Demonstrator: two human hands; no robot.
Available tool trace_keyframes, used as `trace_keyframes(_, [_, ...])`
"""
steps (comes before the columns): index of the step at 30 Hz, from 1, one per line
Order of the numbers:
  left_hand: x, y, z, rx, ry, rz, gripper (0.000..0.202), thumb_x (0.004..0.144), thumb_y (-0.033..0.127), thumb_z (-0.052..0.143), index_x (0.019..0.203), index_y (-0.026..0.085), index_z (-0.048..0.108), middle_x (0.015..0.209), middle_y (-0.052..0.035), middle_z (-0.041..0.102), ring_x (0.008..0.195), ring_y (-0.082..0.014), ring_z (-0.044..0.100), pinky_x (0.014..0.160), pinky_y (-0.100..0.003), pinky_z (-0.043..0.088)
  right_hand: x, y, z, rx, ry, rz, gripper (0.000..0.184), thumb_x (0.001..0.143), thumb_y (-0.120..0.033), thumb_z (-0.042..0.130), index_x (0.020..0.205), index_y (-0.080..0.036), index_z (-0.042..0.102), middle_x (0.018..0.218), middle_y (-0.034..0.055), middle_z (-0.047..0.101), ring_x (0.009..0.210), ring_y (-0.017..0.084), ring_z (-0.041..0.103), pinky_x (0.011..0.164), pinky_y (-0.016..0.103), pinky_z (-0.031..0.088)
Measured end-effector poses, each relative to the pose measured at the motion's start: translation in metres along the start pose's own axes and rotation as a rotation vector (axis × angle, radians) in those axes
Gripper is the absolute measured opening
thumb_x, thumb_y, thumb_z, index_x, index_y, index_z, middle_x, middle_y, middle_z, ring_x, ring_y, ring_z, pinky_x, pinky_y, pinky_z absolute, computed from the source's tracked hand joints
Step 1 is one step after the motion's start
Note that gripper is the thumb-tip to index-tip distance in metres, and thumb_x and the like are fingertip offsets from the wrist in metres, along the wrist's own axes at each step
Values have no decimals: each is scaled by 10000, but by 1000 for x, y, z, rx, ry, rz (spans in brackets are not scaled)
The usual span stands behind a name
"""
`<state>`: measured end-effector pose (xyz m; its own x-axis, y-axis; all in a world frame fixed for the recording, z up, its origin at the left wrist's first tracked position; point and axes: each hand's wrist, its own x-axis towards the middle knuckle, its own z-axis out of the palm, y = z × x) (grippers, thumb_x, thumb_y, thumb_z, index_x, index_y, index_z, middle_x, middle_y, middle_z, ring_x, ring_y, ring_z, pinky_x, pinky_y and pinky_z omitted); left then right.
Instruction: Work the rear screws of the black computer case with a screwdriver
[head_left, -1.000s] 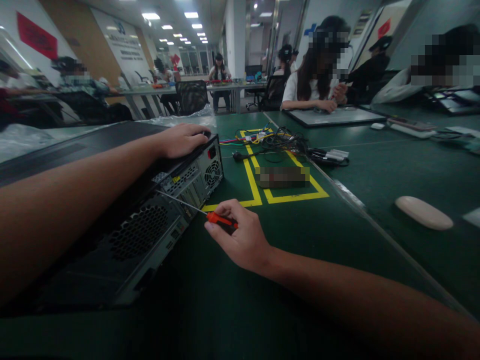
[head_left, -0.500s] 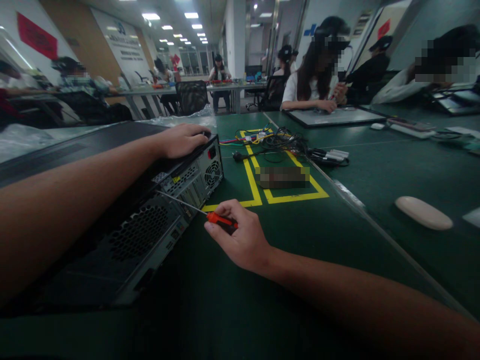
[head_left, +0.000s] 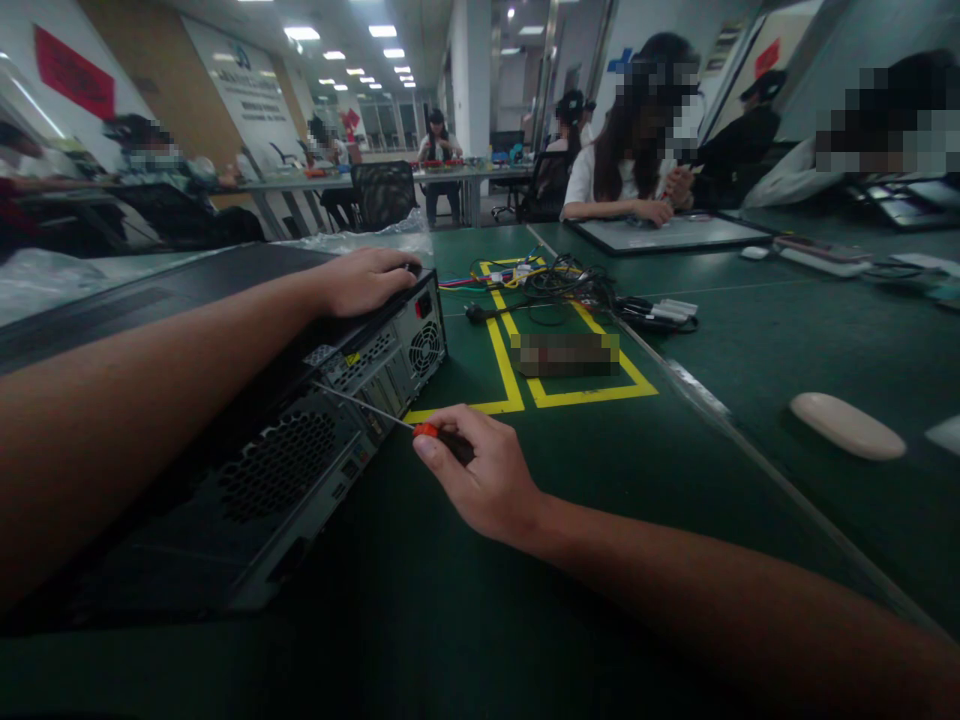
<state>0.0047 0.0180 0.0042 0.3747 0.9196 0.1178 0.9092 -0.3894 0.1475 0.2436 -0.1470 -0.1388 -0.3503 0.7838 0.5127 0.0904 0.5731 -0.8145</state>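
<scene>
A black desktop computer case (head_left: 247,470) lies on its side on the green table (head_left: 600,470), its rear panel with fan grille facing me. My left hand (head_left: 367,280) rests palm down on the case's top far corner, fingers curled over the edge. My right hand (head_left: 480,470) grips a screwdriver (head_left: 375,408) with an orange handle. Its thin metal shaft reaches left to the rear panel of the case, the tip against the panel near the expansion slots.
A tangle of cables (head_left: 555,280) lies past a yellow taped rectangle (head_left: 570,390). A white oval object (head_left: 847,425) lies at the right. Other people sit across the table and at desks behind, one with a flat tray (head_left: 667,235).
My right hand's fingers have closed further round the screwdriver handle, hiding most of the orange. The left hand and the case have stayed put.
</scene>
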Motion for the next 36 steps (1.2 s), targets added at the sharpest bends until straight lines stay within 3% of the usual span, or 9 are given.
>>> trace_keyframes(7, [1, 0, 1, 36, 1, 9, 853, 994, 620, 379, 1698, 234, 670, 1651, -114, 731, 1532, -384, 647, 1332, -499, 462, -1, 5, 2, -21, 19, -15, 223, 975, -379, 837, 1108, -273, 693, 1000, 14, 821, 851, 202, 775, 813, 342, 626])
trace_keyframes(18, [0, -2, 1, 27, 5, 6, 857, 987, 647, 383, 1693, 265, 684, 1654, -109, 728, 1564, -384, 626, 1353, -504, 442, 0, 6, 2, 7, 10, -17, 147, 1013, -343, 791, 1067, -266, 677, 989, 20, 810, 848, 201, 763, 821, 350, 621])
trace_keyframes(24, [1, -2, 2, 33, 5, -12, 893, 988, 647, 358, 1713, 222, 658, 1679, -123, 706, 1554, -380, 631, 1354, -474, 439, -1, 5, 1, 11, 13, -21, 152, 1020, -344, 793, 1070, -259, 677, 990, 22, 804, 822, 190, 744, 786, 334, 597])
trace_keyframes(36, [2, -2, 1, 24, -10, 5, 853, 1004, 616, 401, 1695, 193, 666, 1700, -148, 688, 1604, -411, 587, 1377, -518, 406, 0, 3, 0, -45, 21, -28, 145, 1050, -387, 786, 1076, -262, 716, 983, 20, 808, 844, 196, 749, 831, 342, 601])
